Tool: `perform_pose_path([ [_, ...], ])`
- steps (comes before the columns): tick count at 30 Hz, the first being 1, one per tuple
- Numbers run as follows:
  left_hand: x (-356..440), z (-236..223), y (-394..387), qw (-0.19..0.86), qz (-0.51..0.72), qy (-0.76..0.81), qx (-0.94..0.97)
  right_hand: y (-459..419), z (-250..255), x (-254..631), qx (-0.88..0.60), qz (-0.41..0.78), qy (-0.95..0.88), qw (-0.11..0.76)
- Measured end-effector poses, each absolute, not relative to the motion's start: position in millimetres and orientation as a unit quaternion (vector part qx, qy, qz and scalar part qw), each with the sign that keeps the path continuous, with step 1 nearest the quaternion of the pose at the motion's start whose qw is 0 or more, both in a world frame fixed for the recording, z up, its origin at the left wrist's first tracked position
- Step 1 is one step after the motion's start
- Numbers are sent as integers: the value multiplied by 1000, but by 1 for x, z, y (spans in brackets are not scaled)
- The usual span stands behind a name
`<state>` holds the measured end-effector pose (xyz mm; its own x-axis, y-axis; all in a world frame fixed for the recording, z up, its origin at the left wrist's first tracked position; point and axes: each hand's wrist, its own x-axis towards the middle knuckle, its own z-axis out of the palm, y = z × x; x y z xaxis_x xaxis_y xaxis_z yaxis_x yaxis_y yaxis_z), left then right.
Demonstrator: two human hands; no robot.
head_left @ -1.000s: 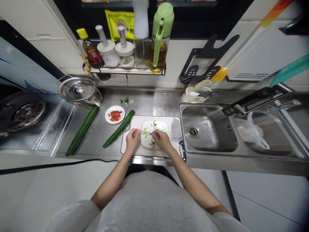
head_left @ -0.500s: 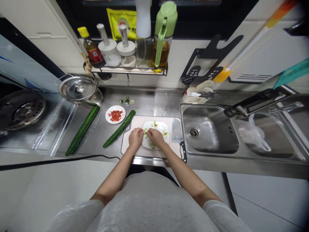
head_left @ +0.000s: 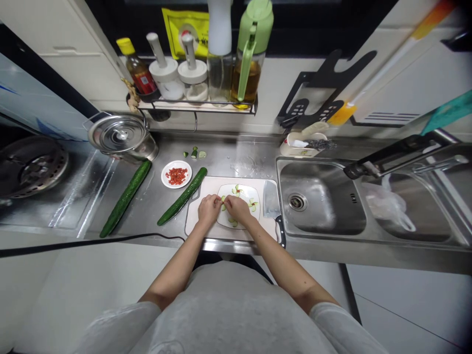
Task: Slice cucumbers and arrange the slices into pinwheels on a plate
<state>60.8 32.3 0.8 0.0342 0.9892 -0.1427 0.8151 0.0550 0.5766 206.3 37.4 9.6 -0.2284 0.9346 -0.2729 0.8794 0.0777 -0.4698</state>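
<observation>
My left hand [head_left: 209,208] is closed in a pinch at the left edge of a white square plate [head_left: 243,224]. Close against it, my right hand [head_left: 237,209] pinches over the same spot, the fingertips of both nearly meeting. Whatever they hold is too small to make out. Beneath the fingertips, partly hidden, lie cucumber slices [head_left: 223,200]. More thin cucumber slices [head_left: 253,204], with red bits at their centre, form small flower shapes on the plate. The plate rests on a pale cutting board [head_left: 195,221]. A cleaver [head_left: 271,199] lies on the board's right side.
A whole cucumber [head_left: 125,199] and a shorter cut cucumber [head_left: 182,196] lie left of the board. Behind them are a small plate [head_left: 164,178] of chopped red pieces, cucumber ends [head_left: 194,153] and a steel pot [head_left: 120,135]. A double sink [head_left: 320,223] is at the right.
My left hand has shifted slightly right, bringing its fingertips closer to those of my right hand. The right hand stays almost in place over the plate.
</observation>
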Motion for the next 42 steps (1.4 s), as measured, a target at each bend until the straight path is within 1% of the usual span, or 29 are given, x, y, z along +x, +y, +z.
perform_pose_path([
  [13,63,-2,34,273,156,679,664,40,1,207,-613,262,-745,35],
  [17,63,-4,35,272,156,677,666,40,-1,207,-609,250,-751,44],
  [24,64,-2,34,271,159,677,666,38,4,209,-626,271,-729,57],
  [37,64,-3,33,267,154,683,662,37,6,204,-642,265,-719,29],
  [39,64,-3,33,274,160,682,659,37,7,205,-643,271,-715,38],
  [42,62,-4,34,298,190,681,642,38,11,209,-644,294,-701,79],
])
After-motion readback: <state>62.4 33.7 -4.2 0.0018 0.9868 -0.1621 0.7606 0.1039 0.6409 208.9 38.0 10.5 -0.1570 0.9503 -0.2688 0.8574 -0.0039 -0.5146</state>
